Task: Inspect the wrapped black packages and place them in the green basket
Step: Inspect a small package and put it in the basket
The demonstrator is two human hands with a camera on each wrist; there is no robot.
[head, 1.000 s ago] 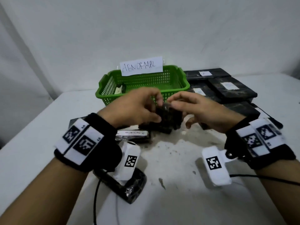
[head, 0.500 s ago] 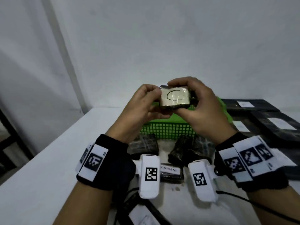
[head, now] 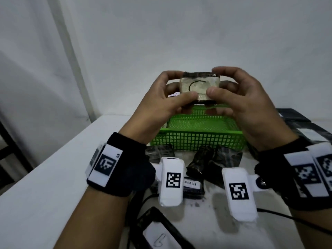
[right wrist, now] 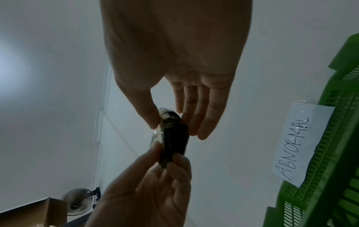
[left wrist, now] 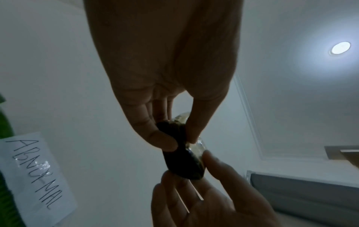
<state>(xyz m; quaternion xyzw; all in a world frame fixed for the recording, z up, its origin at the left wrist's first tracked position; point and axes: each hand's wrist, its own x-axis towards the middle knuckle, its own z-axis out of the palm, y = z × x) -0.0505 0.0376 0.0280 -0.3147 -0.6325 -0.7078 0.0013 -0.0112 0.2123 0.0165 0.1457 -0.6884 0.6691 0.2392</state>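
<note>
Package has gone from down at the table to held up in the air. Left hand [head: 161, 103] and right hand [head: 240, 103] each pinch an end of the wrapped black package [head: 199, 87], thumbs in front, pale marked face toward the camera, above the green basket [head: 197, 139] at 12 o'clock.

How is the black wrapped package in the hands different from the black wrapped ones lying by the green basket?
The held black wrapped package is up in the air, pinched by both hands; the black wrapped packages on the table lie untouched. The held one shows a pale label face; those show crinkled dark wrap. All are small and dark.
</note>
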